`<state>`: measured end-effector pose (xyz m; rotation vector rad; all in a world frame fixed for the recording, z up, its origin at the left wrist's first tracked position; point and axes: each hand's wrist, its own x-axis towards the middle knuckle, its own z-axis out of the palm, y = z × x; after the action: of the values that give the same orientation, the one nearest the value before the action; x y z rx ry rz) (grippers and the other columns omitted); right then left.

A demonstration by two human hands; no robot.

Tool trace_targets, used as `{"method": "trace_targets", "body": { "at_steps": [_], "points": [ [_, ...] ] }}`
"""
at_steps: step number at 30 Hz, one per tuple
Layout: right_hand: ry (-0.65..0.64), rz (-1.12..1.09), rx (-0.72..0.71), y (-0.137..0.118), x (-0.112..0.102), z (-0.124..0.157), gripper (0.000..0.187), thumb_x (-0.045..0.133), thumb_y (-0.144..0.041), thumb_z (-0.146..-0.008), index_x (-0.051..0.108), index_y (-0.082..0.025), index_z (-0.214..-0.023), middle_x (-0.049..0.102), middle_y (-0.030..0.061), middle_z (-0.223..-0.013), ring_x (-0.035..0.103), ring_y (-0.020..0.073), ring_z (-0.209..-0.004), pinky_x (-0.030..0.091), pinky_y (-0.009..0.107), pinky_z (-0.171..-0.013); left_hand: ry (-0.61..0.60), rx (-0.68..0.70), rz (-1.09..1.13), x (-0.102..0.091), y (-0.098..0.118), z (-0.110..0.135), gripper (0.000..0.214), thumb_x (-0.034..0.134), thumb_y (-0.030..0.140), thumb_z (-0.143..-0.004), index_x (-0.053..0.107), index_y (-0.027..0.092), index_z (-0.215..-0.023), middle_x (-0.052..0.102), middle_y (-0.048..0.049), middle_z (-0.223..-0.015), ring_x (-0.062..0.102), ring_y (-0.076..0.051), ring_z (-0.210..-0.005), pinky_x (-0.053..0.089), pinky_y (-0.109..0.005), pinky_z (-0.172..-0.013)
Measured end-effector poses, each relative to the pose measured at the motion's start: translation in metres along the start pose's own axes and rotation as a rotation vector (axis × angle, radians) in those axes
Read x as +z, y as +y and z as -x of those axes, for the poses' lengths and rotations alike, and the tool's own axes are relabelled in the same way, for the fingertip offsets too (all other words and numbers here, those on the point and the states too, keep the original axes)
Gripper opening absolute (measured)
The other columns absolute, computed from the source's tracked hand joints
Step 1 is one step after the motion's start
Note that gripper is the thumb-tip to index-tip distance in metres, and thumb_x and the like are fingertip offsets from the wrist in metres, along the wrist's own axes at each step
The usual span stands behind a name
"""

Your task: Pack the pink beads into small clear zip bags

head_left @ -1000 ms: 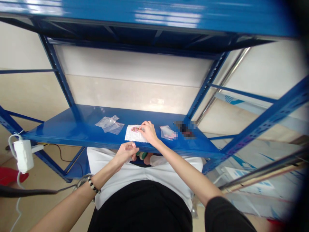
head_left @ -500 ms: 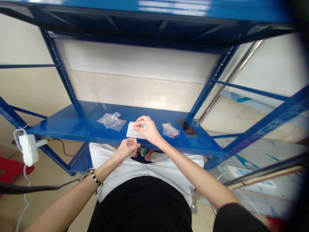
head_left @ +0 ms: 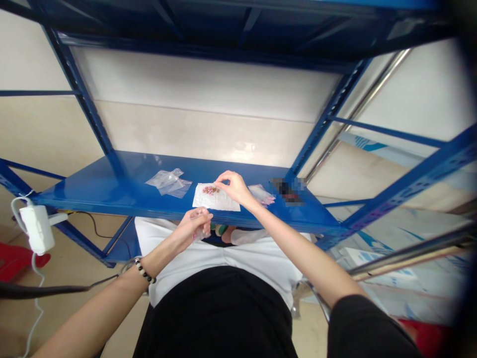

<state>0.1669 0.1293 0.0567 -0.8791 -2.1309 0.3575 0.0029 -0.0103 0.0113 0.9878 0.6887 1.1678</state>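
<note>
Right hand (head_left: pixel 233 186) drawn back, baring beads (head_left: pixel 210 189) | left hand (head_left: pixel 194 226) at shelf (head_left: pixel 112 199) edge, curled around small clear bag (head_left: pixel 200 231) | right fingertips pinched over beads on white sheet (head_left: pixel 219 203), hold unclear | spare bags (head_left: pixel 169 180) far-left

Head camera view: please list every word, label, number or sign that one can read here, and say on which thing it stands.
No text can be read anywhere in this view.
Dark thing on the blue shelf: blurred out, unreadable.
Panels at the right: blue marks, too blurred to read.
White charger, clear bags, white sheet, small bag in the left hand: no print visible.
</note>
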Motion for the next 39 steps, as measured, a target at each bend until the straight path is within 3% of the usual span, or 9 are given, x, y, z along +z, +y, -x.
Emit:
{"method": "trace_targets", "body": {
  "at_steps": [3, 6, 11, 17, 24, 28, 31, 36, 39],
  "points": [
    [-0.002, 0.125, 0.101, 0.034, 0.002, -0.012, 0.010, 0.067, -0.017, -0.080, 0.076, -0.019, -0.076, 0.072, 0.0048, -0.083, 0.064, 0.0198, -0.082, 0.046, 0.031, -0.079, 0.001, -0.012, -0.007, 0.002, 0.002, 0.001, 0.034, 0.072, 0.040, -0.078, 0.047, 0.018, -0.069, 0.047, 0.0038, -0.054, 0.046, -0.009, -0.048, 0.039, -0.022, -0.048],
    [-0.048, 0.188, 0.131, 0.052, 0.009, -0.018, 0.011, 0.068, -0.017, -0.079, 0.077, -0.022, -0.080, 0.073, 0.0037, -0.086, 0.064, 0.0200, -0.084, 0.046, 0.031, -0.081, 0.004, 0.000, -0.033, 0.000, 0.002, 0.001, 0.034, 0.071, 0.042, -0.078, 0.051, 0.016, -0.070, 0.053, 0.0002, -0.058, 0.052, -0.011, -0.053, 0.042, -0.023, -0.052],
    [-0.103, 0.299, 0.099, 0.055, 0.019, -0.024, 0.010, 0.070, -0.019, -0.079, 0.077, -0.026, -0.080, 0.072, 0.0034, -0.091, 0.061, 0.0212, -0.090, 0.042, 0.033, -0.084, -0.012, 0.001, -0.133, -0.001, 0.001, -0.001, 0.032, 0.075, 0.040, -0.074, 0.056, 0.015, -0.072, 0.061, -0.0029, -0.061, 0.057, -0.013, -0.058, 0.046, -0.025, -0.062],
    [-0.144, 0.325, 0.103, 0.060, 0.025, -0.025, 0.005, 0.075, -0.022, -0.076, 0.077, -0.026, -0.077, 0.072, 0.0041, -0.089, 0.059, 0.0219, -0.090, 0.041, 0.032, -0.083, -0.012, -0.009, -0.202, 0.004, 0.007, 0.002, 0.033, 0.075, 0.042, -0.074, 0.055, 0.016, -0.070, 0.062, -0.0024, -0.057, 0.052, -0.010, -0.050, 0.036, -0.021, -0.049],
    [-0.114, 0.306, 0.128, 0.062, 0.025, -0.024, 0.005, 0.075, -0.019, -0.075, 0.076, -0.023, -0.072, 0.071, 0.0045, -0.088, 0.059, 0.0219, -0.088, 0.041, 0.034, -0.083, -0.027, 0.003, -0.215, 0.001, 0.005, 0.001, 0.034, 0.074, 0.043, -0.074, 0.055, 0.016, -0.069, 0.063, -0.0025, -0.058, 0.054, -0.011, -0.051, 0.034, -0.020, -0.048],
    [-0.049, 0.249, 0.120, 0.043, 0.014, -0.024, 0.006, 0.071, -0.019, -0.080, 0.075, -0.021, -0.077, 0.071, 0.0050, -0.091, 0.059, 0.0208, -0.092, 0.041, 0.035, -0.088, -0.011, 0.000, -0.245, -0.001, 0.004, 0.001, 0.034, 0.075, 0.043, -0.074, 0.054, 0.016, -0.070, 0.062, -0.0019, -0.057, 0.052, -0.010, -0.048, 0.032, -0.020, -0.044],
    [0.006, 0.053, 0.028, 0.008, 0.002, -0.011, 0.003, 0.071, -0.021, -0.080, 0.075, -0.020, -0.080, 0.070, 0.0044, -0.092, 0.060, 0.0201, -0.094, 0.042, 0.034, -0.089, -0.011, -0.017, -0.268, -0.001, 0.005, 0.001, 0.033, 0.075, 0.042, -0.073, 0.054, 0.017, -0.072, 0.062, -0.0011, -0.057, 0.051, -0.010, -0.048, 0.032, -0.019, -0.044],
    [-0.110, -0.150, -0.078, -0.061, -0.009, 0.036, 0.003, 0.074, -0.022, -0.079, 0.075, -0.023, -0.076, 0.067, 0.0031, -0.098, 0.060, 0.0201, -0.097, 0.042, 0.037, -0.093, -0.028, -0.014, -0.357, 0.002, 0.004, 0.004, 0.032, 0.077, 0.039, -0.071, 0.054, 0.017, -0.069, 0.063, -0.0011, -0.056, 0.053, -0.011, -0.051, 0.039, -0.021, -0.051],
    [-0.224, -0.184, -0.108, -0.082, -0.007, 0.061, 0.008, 0.071, -0.020, -0.082, 0.076, -0.024, -0.077, 0.066, 0.0032, -0.101, 0.057, 0.0201, -0.104, 0.043, 0.035, -0.094, -0.069, 0.002, -0.411, 0.002, -0.001, 0.006, 0.032, 0.076, 0.039, -0.073, 0.057, 0.015, -0.065, 0.064, -0.0035, -0.057, 0.058, -0.013, -0.057, 0.043, -0.024, -0.060]
  ]
}}
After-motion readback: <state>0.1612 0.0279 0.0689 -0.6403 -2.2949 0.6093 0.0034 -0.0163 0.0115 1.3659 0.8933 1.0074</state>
